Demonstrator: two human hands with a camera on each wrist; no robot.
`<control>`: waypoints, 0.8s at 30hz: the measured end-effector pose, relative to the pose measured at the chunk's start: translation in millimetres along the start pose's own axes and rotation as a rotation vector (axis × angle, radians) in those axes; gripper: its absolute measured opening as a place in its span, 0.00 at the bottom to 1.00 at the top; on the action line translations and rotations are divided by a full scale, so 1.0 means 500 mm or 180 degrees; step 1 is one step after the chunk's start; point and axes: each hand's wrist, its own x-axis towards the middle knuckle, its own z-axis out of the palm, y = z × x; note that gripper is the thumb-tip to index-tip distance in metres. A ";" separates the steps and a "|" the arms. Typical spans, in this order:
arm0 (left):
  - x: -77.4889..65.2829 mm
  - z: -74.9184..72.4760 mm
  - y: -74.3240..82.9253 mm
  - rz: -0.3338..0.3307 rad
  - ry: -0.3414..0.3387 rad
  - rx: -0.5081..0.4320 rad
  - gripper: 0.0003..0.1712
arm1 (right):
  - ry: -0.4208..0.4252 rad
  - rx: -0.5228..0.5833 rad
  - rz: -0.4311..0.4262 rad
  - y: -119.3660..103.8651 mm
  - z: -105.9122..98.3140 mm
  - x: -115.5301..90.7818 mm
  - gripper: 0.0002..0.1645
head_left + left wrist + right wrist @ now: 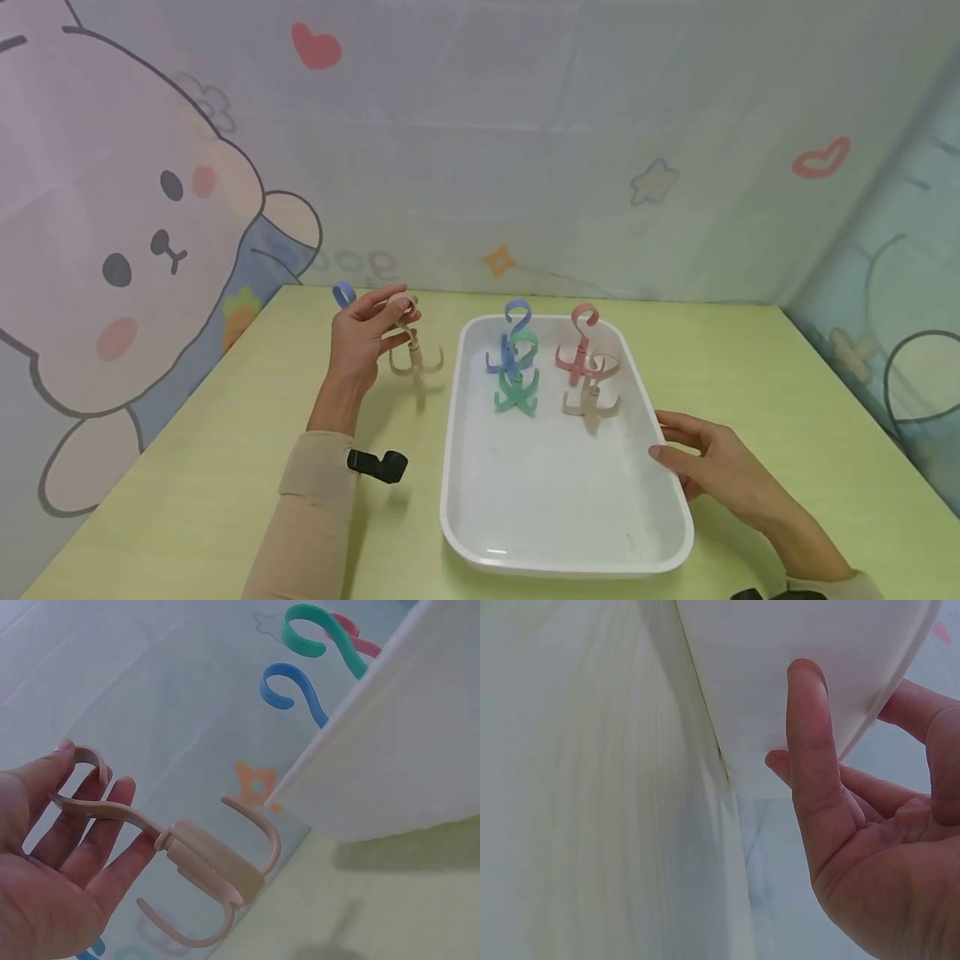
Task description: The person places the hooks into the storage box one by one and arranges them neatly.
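My left hand [358, 340] pinches the curled top of a beige rotating hanger hook [416, 358] between thumb and fingers. Its prongs point down over the table, just left of a white tray [555, 508]. In the left wrist view the hook's swivel body [214, 862] slants away from the fingers. My right hand [723, 471] grips the tray's right rim, thumb on top and fingers against the outer wall [742, 675]. Inside the tray's far half stand a blue hook [517, 315], a green hook [517, 393], a pink hook [581, 358] and another beige hook [592, 402].
Another blue hook [344, 293] shows behind my left hand, mostly hidden by it. The pale green table [225, 467] ends at a cartoon-printed cloth [465, 150] at the back. A black camera [378, 465] is strapped on my left wrist.
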 end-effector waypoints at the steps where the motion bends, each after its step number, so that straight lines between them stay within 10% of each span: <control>1: -0.001 0.003 0.004 -0.0001 -0.0015 -0.0003 0.21 | 0.0003 -0.0010 -0.0001 0.000 0.000 0.000 0.43; 24: -0.031 0.061 0.065 -0.0046 -0.0353 0.0009 0.21 | 0.0042 -0.0115 0.0080 -0.002 0.002 0.002 0.44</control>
